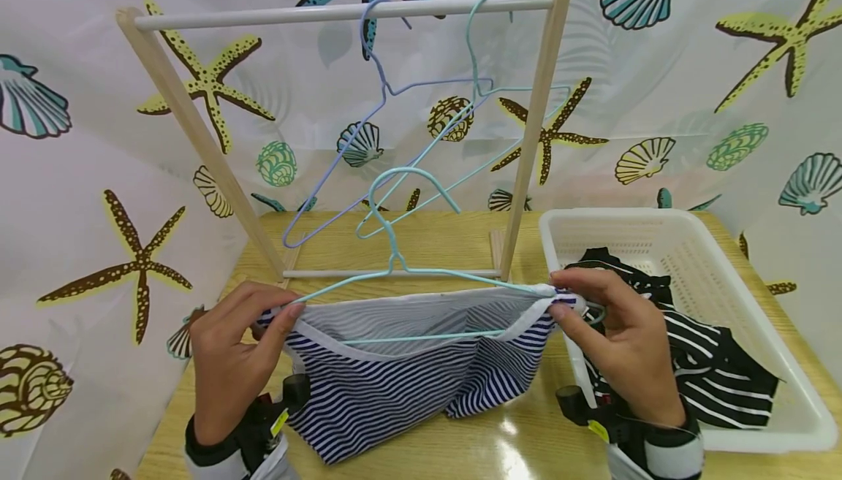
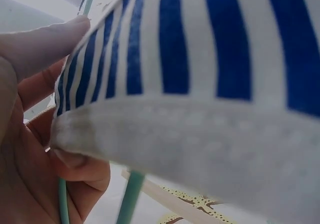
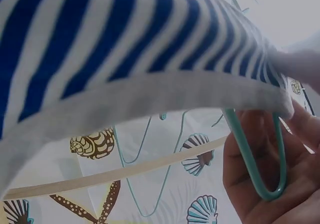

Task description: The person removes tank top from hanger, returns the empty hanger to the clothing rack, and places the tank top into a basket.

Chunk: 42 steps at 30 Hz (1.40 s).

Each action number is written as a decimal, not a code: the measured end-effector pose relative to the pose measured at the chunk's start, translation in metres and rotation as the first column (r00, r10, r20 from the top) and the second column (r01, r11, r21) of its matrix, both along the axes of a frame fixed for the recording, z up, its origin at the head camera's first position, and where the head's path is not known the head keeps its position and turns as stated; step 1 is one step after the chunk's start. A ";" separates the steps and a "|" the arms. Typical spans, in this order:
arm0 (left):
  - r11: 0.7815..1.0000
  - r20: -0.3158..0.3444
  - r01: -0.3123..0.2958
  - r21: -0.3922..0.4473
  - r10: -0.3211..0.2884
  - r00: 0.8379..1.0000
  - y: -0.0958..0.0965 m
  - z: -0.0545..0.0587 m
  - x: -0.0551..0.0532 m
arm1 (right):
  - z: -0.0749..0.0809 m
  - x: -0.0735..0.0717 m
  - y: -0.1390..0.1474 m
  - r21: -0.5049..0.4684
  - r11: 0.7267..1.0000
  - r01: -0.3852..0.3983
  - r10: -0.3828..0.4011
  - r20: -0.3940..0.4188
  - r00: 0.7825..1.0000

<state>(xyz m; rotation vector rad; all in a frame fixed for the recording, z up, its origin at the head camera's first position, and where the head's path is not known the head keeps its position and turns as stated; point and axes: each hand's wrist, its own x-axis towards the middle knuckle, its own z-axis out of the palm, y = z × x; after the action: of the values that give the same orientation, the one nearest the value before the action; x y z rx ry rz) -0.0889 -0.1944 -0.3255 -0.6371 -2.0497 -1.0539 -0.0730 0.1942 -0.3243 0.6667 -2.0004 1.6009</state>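
Observation:
A blue-and-white striped top (image 1: 395, 378) with white trim hangs over the table from both hands. Through its wide opening runs a mint-green hanger (image 1: 393, 246), hook up, its lower bar visible inside the cloth. At the left end, the left hand (image 1: 240, 348) pinches the trimmed edge beside the hanger's arm. The right hand (image 1: 621, 334) pinches the edge at the other end between thumb and fingers. In the right wrist view, the hanger's rounded tip (image 3: 270, 191) sticks out past the white trim (image 3: 165, 92), close to the palm. Cloth hides much of the left fingers.
Behind stands a rack with a white rail (image 1: 283, 18) and wooden posts. A purple hanger (image 1: 329, 166) and another mint-green hanger (image 1: 473, 93) hang from it. To the right, a white basket (image 1: 812, 392) holds black-and-white striped clothes (image 1: 697, 356). A shell-patterned curtain surrounds the wooden table.

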 end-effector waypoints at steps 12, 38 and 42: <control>1.000 0.003 0.002 0.004 -0.002 1.000 0.001 0.001 0.001 | -0.003 -0.002 0.001 0.075 0.997 0.001 0.001 -0.027 1.000; 1.000 0.004 -0.015 0.006 0.015 1.000 0.001 0.002 0.001 | -0.001 -0.002 0.001 0.005 0.999 -0.032 0.032 0.017 0.999; 1.000 -0.002 -0.021 0.007 0.021 1.000 0.001 0.003 0.001 | -0.001 -0.004 0.000 0.059 0.998 -0.008 0.007 0.013 1.000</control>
<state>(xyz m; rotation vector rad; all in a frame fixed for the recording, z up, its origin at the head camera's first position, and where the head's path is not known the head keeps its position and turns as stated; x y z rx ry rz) -0.0878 -0.1930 -0.3225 -0.6116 -2.0460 -1.0476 -0.0772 0.1940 -0.3253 0.6884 -2.0636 1.5596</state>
